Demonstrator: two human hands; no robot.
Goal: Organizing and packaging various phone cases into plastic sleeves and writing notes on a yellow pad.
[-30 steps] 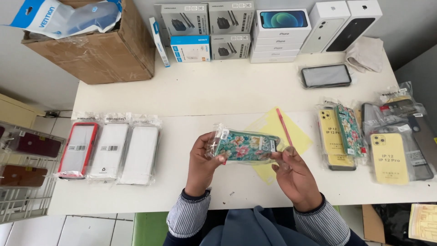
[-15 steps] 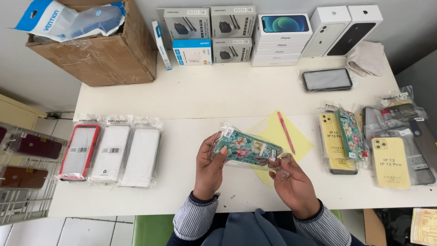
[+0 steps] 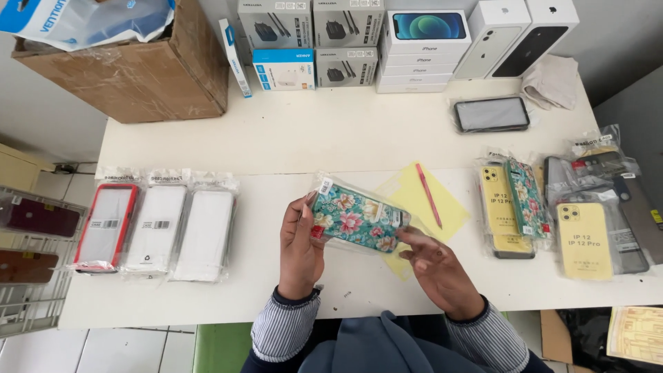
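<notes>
Teal floral phone case [image 3: 356, 219] in clear wrap, tilted, gripped by left hand [image 3: 300, 252]; right hand [image 3: 438, 269] pinches its end.

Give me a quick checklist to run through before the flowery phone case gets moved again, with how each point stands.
1. Left hand grips floral case: ok.
2. Right hand touches its right end: ok; firmness cannot tell.
3. Case still in clear wrapper: ok.
4. Case held above the table, clear of it: ok.
5. Pink pen lying on yellow paper, close to the case: not ok.
6. Wrapper sealed: cannot tell.
</notes>
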